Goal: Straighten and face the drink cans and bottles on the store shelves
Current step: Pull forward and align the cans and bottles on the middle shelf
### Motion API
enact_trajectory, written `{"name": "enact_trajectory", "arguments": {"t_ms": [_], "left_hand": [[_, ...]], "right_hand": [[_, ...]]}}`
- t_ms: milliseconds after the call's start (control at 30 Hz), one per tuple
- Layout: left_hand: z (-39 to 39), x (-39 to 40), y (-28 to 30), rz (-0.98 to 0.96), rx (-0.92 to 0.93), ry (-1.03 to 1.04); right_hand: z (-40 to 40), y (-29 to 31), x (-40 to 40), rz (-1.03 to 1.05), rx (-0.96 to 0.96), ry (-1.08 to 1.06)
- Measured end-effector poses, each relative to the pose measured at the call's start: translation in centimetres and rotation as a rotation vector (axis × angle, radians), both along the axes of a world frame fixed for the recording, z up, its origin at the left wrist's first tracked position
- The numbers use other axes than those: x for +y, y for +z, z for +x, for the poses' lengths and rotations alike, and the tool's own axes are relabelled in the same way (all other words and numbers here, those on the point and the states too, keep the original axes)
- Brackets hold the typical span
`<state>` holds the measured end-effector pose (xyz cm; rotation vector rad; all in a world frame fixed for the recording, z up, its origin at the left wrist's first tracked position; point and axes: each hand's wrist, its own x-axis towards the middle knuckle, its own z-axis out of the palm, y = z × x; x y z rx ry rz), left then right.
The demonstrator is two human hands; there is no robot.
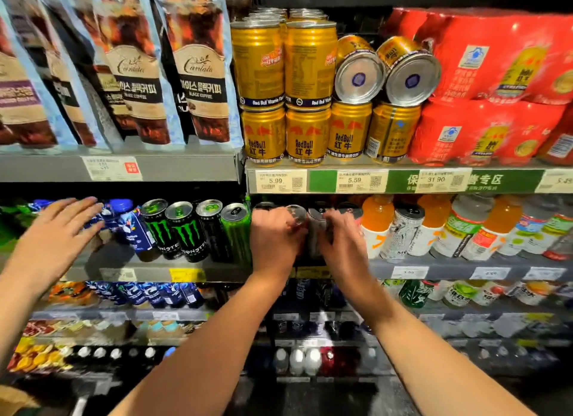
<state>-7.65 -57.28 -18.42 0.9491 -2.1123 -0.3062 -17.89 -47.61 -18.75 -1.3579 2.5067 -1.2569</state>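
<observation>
On the middle shelf, my left hand (276,240) grips a dark drink can (296,214) with a silver top. Right beside it, my right hand (342,245) curls round a neighbouring dark can (317,229). The two hands almost touch, and their fingers hide most of both cans. Left of them, black and green Monster cans (186,229) stand upright in a row. On the shelf above, gold Red Bull cans (307,136) are stacked in two layers. Two of them (409,74) lie on their sides, bottoms facing out.
Another person's open hand (59,229) reaches in from the left over blue bottles (130,226). Orange and white bottles (434,229) and a tilted white can (403,232) stand to the right. Coffee pouches (198,68) hang upper left, and red multipacks (496,74) sit upper right.
</observation>
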Motion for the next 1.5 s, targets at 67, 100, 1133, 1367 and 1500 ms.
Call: {"name": "enact_trajectory", "arguments": {"t_ms": [67, 100, 1133, 1367, 1500], "left_hand": [[0.3, -0.4, -0.7, -0.001, 0.03, -0.022], [0.4, -0.5, -0.8, 0.049, 0.087, -0.017], [-3.2, 4.4, -4.3, 0.488, 0.315, -0.207], [-8.9, 6.9, -4.3, 0.515, 0.302, -0.078], [-11.0, 7.2, -3.9, 0.504, 0.254, -0.047]], "right_hand": [[0.4, 0.0, -0.1, 0.036, 0.036, -0.034], [0.6, 0.0, -0.3, 0.072, 0.044, -0.053], [-0.7, -1.8, 8.1, -0.387, -0.268, -0.233], [-6.4, -2.5, 11.4, -0.41, -0.247, -0.205], [-8.6, -2.9, 12.2, -0.399, -0.25, -0.144]]}}
